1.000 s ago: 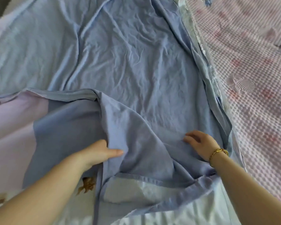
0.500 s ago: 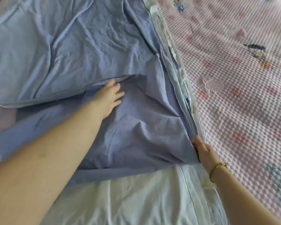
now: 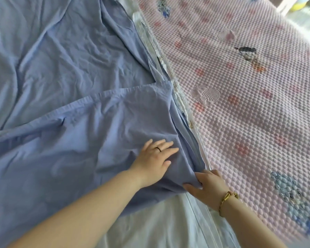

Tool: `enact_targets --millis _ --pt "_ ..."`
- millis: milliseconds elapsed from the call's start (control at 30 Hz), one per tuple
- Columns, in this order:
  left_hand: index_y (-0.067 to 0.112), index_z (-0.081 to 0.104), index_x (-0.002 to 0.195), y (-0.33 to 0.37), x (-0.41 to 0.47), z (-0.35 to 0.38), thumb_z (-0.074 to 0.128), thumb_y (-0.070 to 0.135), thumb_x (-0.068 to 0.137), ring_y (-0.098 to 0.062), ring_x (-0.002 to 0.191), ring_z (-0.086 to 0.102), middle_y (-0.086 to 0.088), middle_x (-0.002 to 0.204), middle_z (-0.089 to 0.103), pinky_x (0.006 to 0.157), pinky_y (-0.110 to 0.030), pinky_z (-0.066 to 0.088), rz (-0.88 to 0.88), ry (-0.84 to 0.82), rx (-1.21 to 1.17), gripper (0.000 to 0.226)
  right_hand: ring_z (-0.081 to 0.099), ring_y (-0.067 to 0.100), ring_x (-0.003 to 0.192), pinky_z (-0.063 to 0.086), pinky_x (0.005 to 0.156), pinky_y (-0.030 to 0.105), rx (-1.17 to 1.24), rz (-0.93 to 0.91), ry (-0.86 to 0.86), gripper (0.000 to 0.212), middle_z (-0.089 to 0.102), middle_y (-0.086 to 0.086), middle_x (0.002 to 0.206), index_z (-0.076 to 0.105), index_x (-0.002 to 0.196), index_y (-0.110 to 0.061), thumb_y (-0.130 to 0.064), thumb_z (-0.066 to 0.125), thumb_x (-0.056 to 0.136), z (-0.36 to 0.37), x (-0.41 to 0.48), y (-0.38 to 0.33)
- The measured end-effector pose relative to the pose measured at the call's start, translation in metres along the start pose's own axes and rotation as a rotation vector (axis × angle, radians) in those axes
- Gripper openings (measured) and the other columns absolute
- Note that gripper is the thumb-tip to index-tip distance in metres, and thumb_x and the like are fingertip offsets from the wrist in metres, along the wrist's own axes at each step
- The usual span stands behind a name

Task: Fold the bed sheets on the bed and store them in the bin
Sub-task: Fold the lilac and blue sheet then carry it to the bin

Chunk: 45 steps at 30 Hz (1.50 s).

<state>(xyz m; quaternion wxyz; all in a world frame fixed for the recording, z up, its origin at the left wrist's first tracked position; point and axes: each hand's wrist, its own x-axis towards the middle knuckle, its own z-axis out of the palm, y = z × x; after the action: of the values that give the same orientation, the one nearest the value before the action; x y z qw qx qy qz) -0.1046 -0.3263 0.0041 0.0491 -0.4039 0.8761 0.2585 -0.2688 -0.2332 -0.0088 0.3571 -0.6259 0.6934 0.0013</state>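
Now sheet (image 3: pixel 79 140) under both hands.

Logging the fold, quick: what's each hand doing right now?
Left hand: open, pressed flat on the blue sheet.
Right hand: fingers closed on the blue sheet's corner.

plain blue bed sheet (image 3: pixel 64 72), pink dimpled quilt (image 3: pixel 258 108) with cartoon prints
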Motion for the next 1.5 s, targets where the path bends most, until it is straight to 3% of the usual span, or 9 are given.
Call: enact_targets --millis 133,233,400,600,767,933,1133,1367,1500 --pt "0.028 0.013 0.147 0.025 0.019 0.004 0.035 0.011 0.093 -0.013 0.143 -0.01 0.005 0.157 0.003 0.112 -0.039 -0.017 0.193 -0.211 0.235 0.061 0.03 0.005 0.056 0.026 0.059 0.008 -0.182 -0.21 0.3 0.028 0.019 -0.018 0.046 0.027 0.052 -0.03 -0.051 0.037 0.066 0.007 -0.008 0.009" --pt "0.02 0.044 0.131 0.028 0.023 0.005 0.037 0.008 0.091 -0.021 0.137 0.022 -0.006 0.137 0.043 0.113 -0.043 -0.008 0.28 -0.228 0.463 0.042 0.035 0.007 0.065 0.031 0.063 0.016 -0.278 -0.232 0.388 0.024 0.046 -0.022 0.047 0.052 0.05 -0.033 -0.043 0.039 0.068 0.009 -0.016 0.025" --pt "0.022 0.055 0.05 0.018 0.009 0.012 0.042 0.009 0.057 -0.015 0.047 0.051 0.006 0.047 0.048 0.075 -0.027 0.031 0.414 0.024 0.479 0.02 0.039 0.008 0.071 0.025 0.067 0.021 -0.195 -0.182 0.435 0.026 0.06 -0.018 0.057 0.067 0.065 -0.029 -0.034 0.042 0.069 0.005 -0.019 0.029" --pt "0.037 0.069 0.059 0.006 -0.009 0.032 0.034 0.044 0.081 -0.005 0.051 0.054 0.015 0.05 0.054 0.082 -0.031 0.03 0.353 0.03 0.32 0.042 0.046 0.006 0.077 0.026 0.078 0.013 0.265 0.07 0.243 0.026 0.052 -0.025 0.051 0.07 0.072 -0.027 -0.022 0.051 0.09 -0.004 -0.017 0.03" --pt "0.038 0.066 0.047 0.016 -0.008 0.04 0.034 0.04 0.073 -0.003 0.052 0.054 0.018 0.049 0.055 0.077 -0.027 0.025 0.243 0.045 0.28 0.041 0.035 0.008 0.09 0.029 0.084 0.019 -0.004 0.114 0.086 0.013 0.037 -0.021 0.075 0.06 0.093 -0.03 -0.025 0.048 0.093 -0.017 -0.009 0.025" --pt "0.024 0.061 0.111 0.03 -0.006 0.045 0.045 0.025 0.093 -0.015 0.107 0.048 0.003 0.111 0.061 0.086 -0.027 0.016 0.126 -0.216 0.182 0.025 0.041 0.012 0.087 0.032 0.076 0.021 -0.12 0.163 -0.014 0.016 0.046 -0.014 0.087 0.05 0.096 -0.038 -0.024 0.042 0.094 -0.023 -0.013 0.019" --pt "0.021 0.049 0.121 0.039 -0.005 0.055 0.045 0.031 0.093 -0.02 0.106 0.051 -0.002 0.112 0.062 0.079 -0.028 0.015 0.028 -0.228 0.176 0.03 0.052 0.005 0.055 0.049 0.072 0.024 0.267 0.215 -0.068 0.021 0.062 -0.012 0.08 0.056 0.102 -0.031 -0.016 0.043 0.094 -0.011 -0.001 0.019" --pt "0.032 0.064 0.112 0.04 0.003 0.049 0.036 0.038 0.094 -0.013 0.114 0.042 0.007 0.115 0.054 0.091 -0.026 0.015 0.042 -0.163 0.062 0.034 0.043 -0.005 0.063 0.04 0.071 0.015 0.113 0.094 -0.092 0.024 0.049 -0.022 0.075 0.063 0.11 -0.024 -0.018 0.053 0.089 -0.018 -0.005 0.027" --pt "0.03 0.072 0.064 0.035 0.008 0.045 0.049 0.033 0.073 -0.001 0.086 0.052 0.015 0.078 0.064 0.089 -0.021 0.017 0.198 0.162 0.018 0.025 0.043 0.003 0.078 0.036 0.068 0.01 0.068 0.0 -0.064 0.027 0.044 -0.02 0.082 0.059 0.116 -0.028 -0.024 0.053 0.09 -0.019 -0.007 0.027"
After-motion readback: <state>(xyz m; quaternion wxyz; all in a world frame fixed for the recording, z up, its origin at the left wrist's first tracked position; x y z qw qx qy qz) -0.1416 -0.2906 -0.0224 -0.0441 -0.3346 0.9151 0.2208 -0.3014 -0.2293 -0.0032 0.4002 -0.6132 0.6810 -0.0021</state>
